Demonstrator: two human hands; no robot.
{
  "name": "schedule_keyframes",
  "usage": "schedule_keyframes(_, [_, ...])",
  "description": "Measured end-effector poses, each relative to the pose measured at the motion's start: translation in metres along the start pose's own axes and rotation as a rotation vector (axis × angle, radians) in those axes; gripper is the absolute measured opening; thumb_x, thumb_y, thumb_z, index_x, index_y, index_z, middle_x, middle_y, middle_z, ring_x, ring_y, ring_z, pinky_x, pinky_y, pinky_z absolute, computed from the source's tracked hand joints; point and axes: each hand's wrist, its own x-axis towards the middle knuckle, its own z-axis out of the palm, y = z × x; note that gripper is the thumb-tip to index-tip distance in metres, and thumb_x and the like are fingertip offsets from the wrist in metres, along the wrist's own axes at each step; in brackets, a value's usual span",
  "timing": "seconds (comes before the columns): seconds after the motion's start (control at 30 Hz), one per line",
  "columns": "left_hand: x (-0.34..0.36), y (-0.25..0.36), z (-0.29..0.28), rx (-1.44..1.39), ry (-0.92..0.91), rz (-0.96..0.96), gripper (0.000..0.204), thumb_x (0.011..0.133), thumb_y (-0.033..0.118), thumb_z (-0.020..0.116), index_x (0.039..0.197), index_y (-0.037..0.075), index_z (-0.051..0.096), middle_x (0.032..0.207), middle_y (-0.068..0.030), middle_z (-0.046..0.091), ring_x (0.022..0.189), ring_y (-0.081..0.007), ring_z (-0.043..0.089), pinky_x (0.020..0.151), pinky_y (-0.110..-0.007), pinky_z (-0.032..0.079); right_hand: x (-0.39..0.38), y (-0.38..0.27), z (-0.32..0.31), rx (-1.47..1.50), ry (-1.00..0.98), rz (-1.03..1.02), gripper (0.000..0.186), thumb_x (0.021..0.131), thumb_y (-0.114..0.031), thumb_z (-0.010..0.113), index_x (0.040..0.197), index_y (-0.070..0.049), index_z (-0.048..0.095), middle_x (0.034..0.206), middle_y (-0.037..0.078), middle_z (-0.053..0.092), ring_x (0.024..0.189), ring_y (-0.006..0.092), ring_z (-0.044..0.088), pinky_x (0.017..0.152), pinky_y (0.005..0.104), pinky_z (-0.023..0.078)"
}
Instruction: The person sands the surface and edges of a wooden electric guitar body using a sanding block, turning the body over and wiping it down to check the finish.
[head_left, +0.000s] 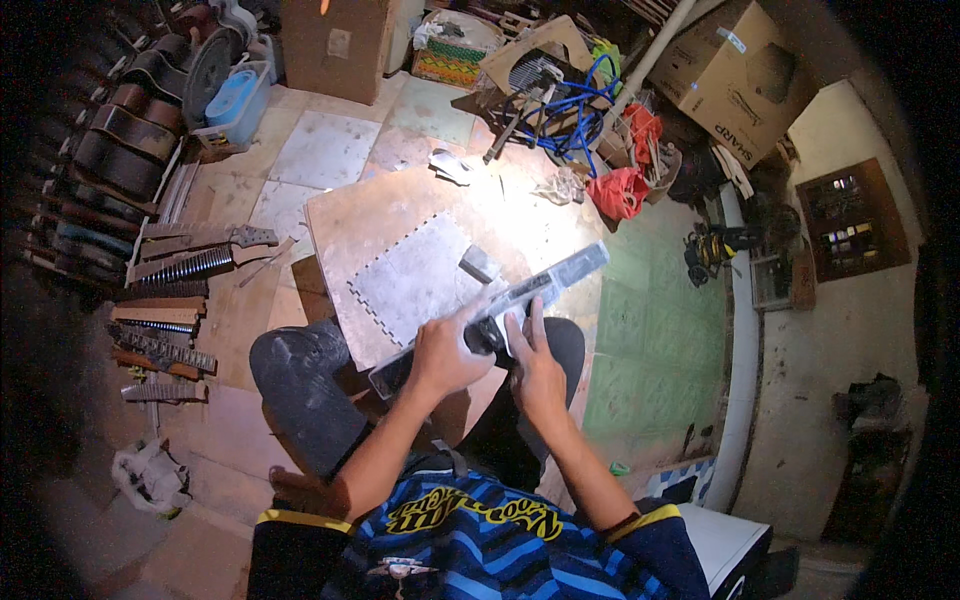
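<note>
A long, flat grey bar [570, 272] with a dark slot along it lies slantwise over my lap, its far end up to the right. My left hand [448, 352] is closed around its near part, thumb along the edge. A small white sheet or cloth [518, 338] is pinched in my right hand [536, 368], pressed to the bar's side, with two fingers stretched along the bar. What lies between the hands is dark and hard to make out. Just beyond sits a small grey block [480, 264] on a pale sheet with notched edges [410, 275].
The pale sheet rests on a wooden board [335, 225] before my knees. Guitar necks [190, 265] lie on the floor at left, by a rack of curved wooden pieces [130, 140]. Beyond the board are a blue hose [590, 110], a red bag [618, 192] and a cardboard box [735, 80].
</note>
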Motion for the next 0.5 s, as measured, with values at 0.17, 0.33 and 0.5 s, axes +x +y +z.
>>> schedule_keyframes(0.17, [0.007,0.0,0.006,0.001,0.003,-0.039,0.064,0.061,0.014,0.073,0.123,0.005,0.065,0.1,-0.0216,0.071,0.093,-0.0324,0.07,0.083,-0.037,0.055,0.028,-0.012,-0.014,-0.072,-0.001,0.029,0.072,0.076,0.01,0.052,0.141,-0.021,0.052,0.157,0.024,0.025,0.097,0.0426,0.067,0.074,0.045,0.056])
schedule_keyframes(0.33, [0.001,0.002,0.005,0.02,0.04,0.088,0.055,0.061,0.013,0.075,0.115,0.003,0.067,0.096,-0.0211,0.071,0.089,-0.0322,0.071,0.08,-0.037,0.056,0.008,-0.004,-0.007,-0.058,0.022,0.034,0.065,0.076,0.01,0.053,0.135,-0.018,0.059,0.155,0.022,0.03,0.099,0.0413,0.066,0.073,0.0425,0.054])
schedule_keyframes(0.5, [0.005,-0.005,-0.002,-0.013,0.013,-0.071,0.051,0.06,0.014,0.076,0.11,0.005,0.068,0.1,-0.0191,0.071,0.093,-0.0318,0.071,0.083,-0.036,0.055,0.011,-0.01,-0.006,-0.025,-0.029,0.019,0.068,0.074,0.011,0.052,0.135,-0.019,0.059,0.154,0.024,0.03,0.1,0.0398,0.067,0.075,0.04,0.056])
